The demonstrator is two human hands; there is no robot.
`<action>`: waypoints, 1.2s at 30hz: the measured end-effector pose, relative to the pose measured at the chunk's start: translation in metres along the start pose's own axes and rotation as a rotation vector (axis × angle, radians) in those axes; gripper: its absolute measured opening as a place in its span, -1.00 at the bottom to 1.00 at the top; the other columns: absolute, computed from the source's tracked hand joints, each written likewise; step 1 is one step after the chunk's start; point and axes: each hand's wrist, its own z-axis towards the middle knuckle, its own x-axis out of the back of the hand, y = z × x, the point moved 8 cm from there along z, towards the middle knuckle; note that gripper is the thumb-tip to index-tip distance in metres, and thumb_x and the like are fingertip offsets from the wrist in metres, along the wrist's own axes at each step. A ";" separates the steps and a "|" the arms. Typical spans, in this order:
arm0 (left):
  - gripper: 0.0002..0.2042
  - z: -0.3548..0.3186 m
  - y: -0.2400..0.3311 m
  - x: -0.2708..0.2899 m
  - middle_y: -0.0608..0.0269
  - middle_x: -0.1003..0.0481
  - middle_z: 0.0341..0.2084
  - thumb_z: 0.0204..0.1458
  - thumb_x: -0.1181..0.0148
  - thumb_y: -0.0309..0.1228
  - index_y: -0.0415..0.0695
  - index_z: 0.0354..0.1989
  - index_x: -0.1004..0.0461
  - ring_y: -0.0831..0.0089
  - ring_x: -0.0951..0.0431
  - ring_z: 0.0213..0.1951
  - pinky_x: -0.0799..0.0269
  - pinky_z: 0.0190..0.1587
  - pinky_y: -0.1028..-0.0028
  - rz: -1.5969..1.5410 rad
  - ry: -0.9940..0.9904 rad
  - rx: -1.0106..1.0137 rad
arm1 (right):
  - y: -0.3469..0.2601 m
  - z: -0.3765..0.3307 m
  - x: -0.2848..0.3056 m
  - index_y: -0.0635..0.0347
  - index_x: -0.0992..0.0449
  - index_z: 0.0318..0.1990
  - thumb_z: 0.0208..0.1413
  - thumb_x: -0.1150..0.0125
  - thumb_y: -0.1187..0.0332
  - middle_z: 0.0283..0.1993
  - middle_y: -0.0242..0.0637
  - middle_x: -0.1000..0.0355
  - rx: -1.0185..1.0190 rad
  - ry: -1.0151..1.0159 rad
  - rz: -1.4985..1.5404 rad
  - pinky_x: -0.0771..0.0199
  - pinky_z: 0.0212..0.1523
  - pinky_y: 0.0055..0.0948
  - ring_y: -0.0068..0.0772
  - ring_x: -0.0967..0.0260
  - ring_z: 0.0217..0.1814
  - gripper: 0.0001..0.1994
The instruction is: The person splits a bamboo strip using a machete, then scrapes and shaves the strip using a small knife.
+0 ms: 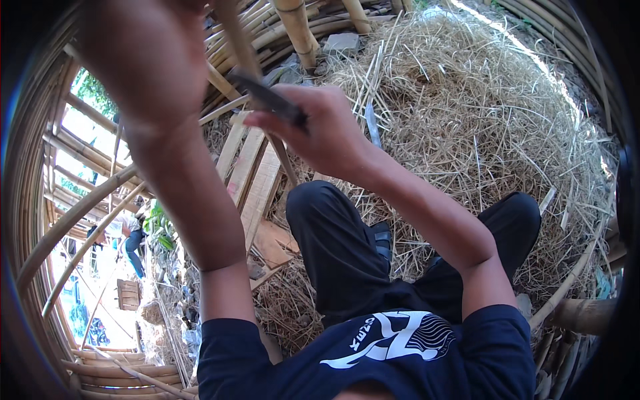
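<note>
My left hand [150, 63] is raised close to the camera and blurred, closed around a thin bamboo strip [235, 37]. The strip runs down from the top edge toward my knees. My right hand [330, 133] grips a dark-bladed knife [267, 97], whose blade lies against the strip just below my left hand. I am seated with both knees bent, in black trousers [333, 247] and a dark blue shirt.
A large heap of pale bamboo shavings [480, 133] lies ahead and to the right. Wooden planks [253, 180] rest by my left knee. Thick bamboo poles [300, 33] and a grey stone [341, 43] are at the top. A curved bamboo frame [67, 220] rises at left, with another person [133, 240] beyond it.
</note>
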 end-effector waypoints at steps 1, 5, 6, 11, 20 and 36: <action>-0.62 0.006 0.004 -0.042 0.16 -0.45 -0.46 0.15 -0.02 -0.12 -0.22 -0.09 -0.38 0.42 -0.44 -0.50 -0.39 -0.42 0.47 0.066 0.190 0.096 | 0.010 -0.005 0.013 0.25 -0.54 -0.39 0.09 -0.28 0.16 -0.68 -0.25 -0.33 -0.153 0.055 0.020 -0.21 -0.59 -0.30 -0.33 -0.28 -0.68 -0.71; -0.31 -0.035 -0.059 -0.073 0.01 -0.46 -0.35 0.09 0.02 0.19 -0.21 0.15 -0.22 0.26 -0.55 -0.34 -0.49 -0.35 0.39 0.223 -0.226 0.135 | 0.033 -0.030 0.045 0.24 -0.51 -0.43 0.19 -0.19 0.13 -0.68 -0.49 -0.27 -0.437 0.272 0.279 -0.07 -0.70 -0.57 -0.73 -0.14 -0.69 -0.67; -0.39 -0.049 -0.080 -0.084 0.00 -0.44 -0.48 0.18 0.13 0.14 -0.29 -0.05 -0.36 0.39 -0.54 -0.45 -0.42 -0.49 0.43 0.340 -0.265 0.135 | 0.048 -0.043 0.055 0.25 -0.50 -0.44 0.20 -0.18 0.13 -0.67 -0.49 -0.28 -0.511 0.317 0.324 -0.05 -0.73 -0.61 -0.74 -0.14 -0.71 -0.66; -0.53 -0.146 -0.135 -0.126 0.12 -0.49 -0.36 0.22 -0.03 -0.13 -0.20 0.18 -0.26 0.57 -0.47 -0.55 -0.38 -0.53 0.56 -0.099 -0.499 0.979 | 0.092 -0.086 0.094 0.22 -0.46 -0.49 0.23 -0.13 0.14 -0.69 -0.49 -0.25 -0.849 0.446 0.416 0.02 -0.79 -0.63 -0.74 -0.09 -0.77 -0.65; -0.77 -0.269 -0.187 -0.168 0.41 -0.32 -0.60 0.28 0.03 -0.30 -0.19 -0.05 -0.33 0.73 -0.26 -0.72 -0.15 -0.71 0.68 -0.553 -0.364 1.329 | 0.117 -0.179 0.126 0.27 -0.43 -0.22 0.18 -0.20 0.19 -0.59 -0.52 -0.22 -1.388 0.159 0.348 -0.11 -0.64 -0.70 -0.72 -0.14 -0.62 -0.72; -0.78 -0.342 -0.184 -0.192 0.46 -0.15 -0.67 0.29 0.10 -0.26 -0.15 -0.09 -0.21 0.74 -0.05 -0.81 0.04 -0.84 0.66 -0.752 -0.174 1.679 | 0.087 -0.276 0.139 0.32 -0.40 -0.54 0.30 0.09 0.01 -0.70 -0.27 -0.37 -1.519 -0.589 -0.129 -0.42 -0.51 -0.42 -0.45 -0.42 -0.66 -0.47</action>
